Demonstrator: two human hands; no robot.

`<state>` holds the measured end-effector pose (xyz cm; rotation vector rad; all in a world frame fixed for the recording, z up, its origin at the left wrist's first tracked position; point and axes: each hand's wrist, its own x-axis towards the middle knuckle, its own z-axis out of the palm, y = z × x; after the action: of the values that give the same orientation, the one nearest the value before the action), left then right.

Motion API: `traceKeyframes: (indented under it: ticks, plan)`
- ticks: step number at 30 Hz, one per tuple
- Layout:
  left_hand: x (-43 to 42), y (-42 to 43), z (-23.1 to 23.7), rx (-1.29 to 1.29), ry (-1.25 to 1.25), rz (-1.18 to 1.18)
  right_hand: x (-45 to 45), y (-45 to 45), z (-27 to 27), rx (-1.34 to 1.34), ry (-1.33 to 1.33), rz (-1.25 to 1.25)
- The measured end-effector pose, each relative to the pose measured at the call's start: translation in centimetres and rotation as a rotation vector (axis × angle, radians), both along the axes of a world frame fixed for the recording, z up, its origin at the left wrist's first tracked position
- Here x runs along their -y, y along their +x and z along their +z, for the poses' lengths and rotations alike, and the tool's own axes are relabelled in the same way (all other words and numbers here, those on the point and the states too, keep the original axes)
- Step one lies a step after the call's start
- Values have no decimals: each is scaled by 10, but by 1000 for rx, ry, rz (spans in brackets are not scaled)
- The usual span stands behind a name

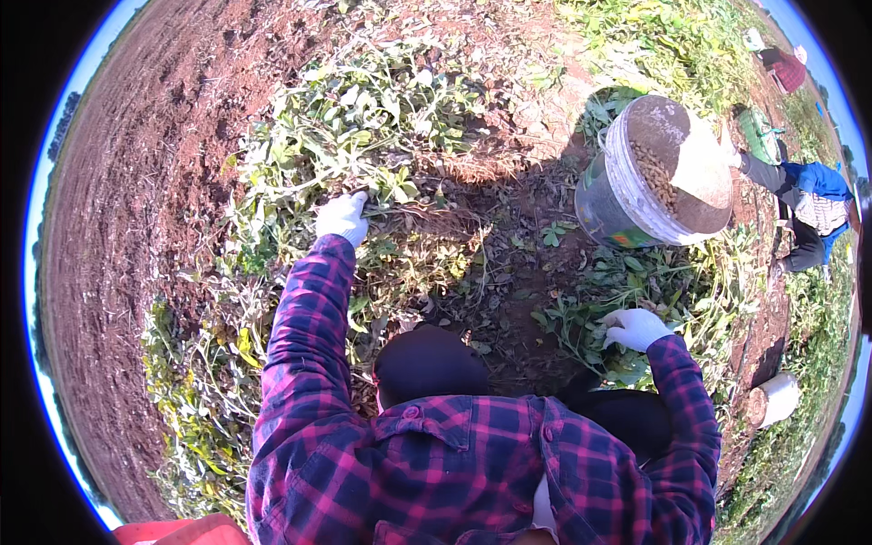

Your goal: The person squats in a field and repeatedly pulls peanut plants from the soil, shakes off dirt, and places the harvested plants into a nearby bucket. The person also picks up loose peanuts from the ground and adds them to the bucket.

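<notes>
My left hand [343, 216], in a white glove, is closed around the stems of an uprooted peanut plant [422, 208]; its roots point right. Above it lies a heap of pulled plants [354, 122] with a fringe of roots [477, 165] along its right side. On the right, my gloved right hand [635, 330] hovers by low green foliage [579, 327] with curled fingers apart, and I see nothing in it. A tilted plastic bucket [603, 197] holds peanuts in the shell [652, 176].
Standing plants [647, 41] grow at the upper right. Two people [817, 204] [783, 68] are farther right, near a green sack [758, 136]. A white bucket [776, 400] lies at the lower right. Bare tilled soil [116, 272] stretches left; a red object [187, 530] shows at bottom left.
</notes>
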<state>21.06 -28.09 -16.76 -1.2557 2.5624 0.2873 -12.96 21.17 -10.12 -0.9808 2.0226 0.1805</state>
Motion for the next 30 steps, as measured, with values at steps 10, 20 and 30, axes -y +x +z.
traceKeyframes:
  ticks: [10, 20, 30]
  plan:
    - [34, 0, 24, 334, 59, -254, 10, 1, -17, -51, 129, 139]
    - [30, 5, 5, -525, -148, -58, -10, -15, -6, 5, 58, 31]
    - [20, 7, 23, -604, -44, 134, -18, -10, -16, 43, -82, -50]
